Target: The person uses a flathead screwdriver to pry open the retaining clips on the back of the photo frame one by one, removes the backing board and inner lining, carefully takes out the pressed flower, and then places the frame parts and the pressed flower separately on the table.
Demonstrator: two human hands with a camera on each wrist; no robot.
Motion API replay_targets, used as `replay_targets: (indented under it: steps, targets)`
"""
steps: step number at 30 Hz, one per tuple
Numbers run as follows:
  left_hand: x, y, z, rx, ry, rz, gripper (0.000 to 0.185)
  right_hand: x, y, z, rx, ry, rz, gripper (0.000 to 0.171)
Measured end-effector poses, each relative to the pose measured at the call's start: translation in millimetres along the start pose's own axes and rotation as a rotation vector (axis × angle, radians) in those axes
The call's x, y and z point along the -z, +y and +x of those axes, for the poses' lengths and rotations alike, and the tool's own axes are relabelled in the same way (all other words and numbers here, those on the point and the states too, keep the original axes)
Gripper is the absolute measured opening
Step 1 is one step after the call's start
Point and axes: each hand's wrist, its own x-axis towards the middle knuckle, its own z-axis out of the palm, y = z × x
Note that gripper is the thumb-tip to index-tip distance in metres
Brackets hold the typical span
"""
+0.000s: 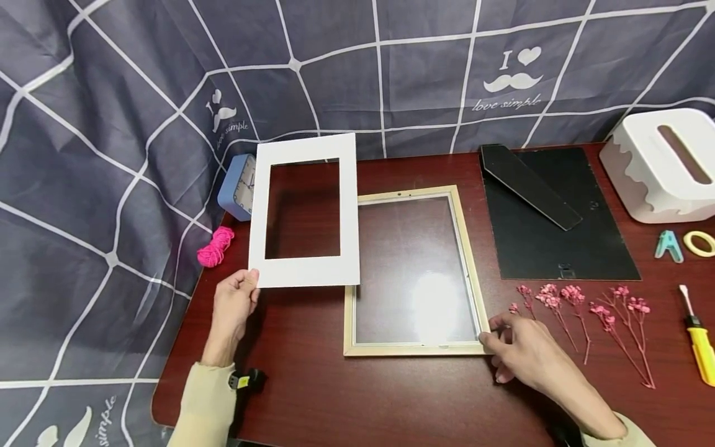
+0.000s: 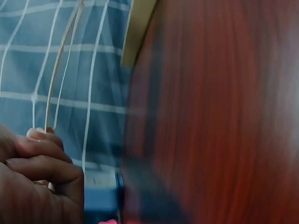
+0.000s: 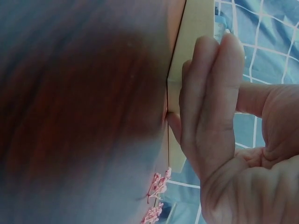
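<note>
My left hand (image 1: 231, 307) pinches the lower left corner of a white picture mat (image 1: 301, 272) with a rectangular window. The mat is raised over the table and hides part of the left side of a light wooden picture frame (image 1: 413, 351). That frame lies flat, its clear pane catching a bright reflection. At its lower right corner my right hand (image 1: 527, 351) holds it, thumb on top. The right wrist view shows fairly straight fingers (image 3: 222, 88) along the frame's outer edge. Seen edge-on in the left wrist view, the mat (image 2: 53, 84) is a thin strip.
A black backing board (image 1: 553, 261) with its stand lies right of the frame. Around it are pink dried flowers (image 1: 614, 316), a yellow screwdriver (image 1: 702, 354), a clip (image 1: 668, 246), a ring (image 1: 699, 243) and a tissue box (image 1: 637, 180). Pink yarn (image 1: 215, 247) and a blue clock (image 1: 234, 186) stand left.
</note>
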Motion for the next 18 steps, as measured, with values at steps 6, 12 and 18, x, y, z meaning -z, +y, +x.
replay_targets:
  steps: [6, 12, 18]
  targets:
    - [25.8, -3.2, 27.0, 0.048, -0.004, 0.056, 0.044, 0, 0, 1, -0.006, -0.002, 0.005, 0.039]
    - [35.2, -4.7, 45.7, 0.058, -0.055, 0.200, 0.048, 1, -1, 1, -0.022, -0.008, -0.006, 0.038]
    - [34.0, -6.7, 59.8, 0.091, -0.091, 0.265, 0.046, 1, -1, 1, -0.016, -0.004, 0.007, 0.037]
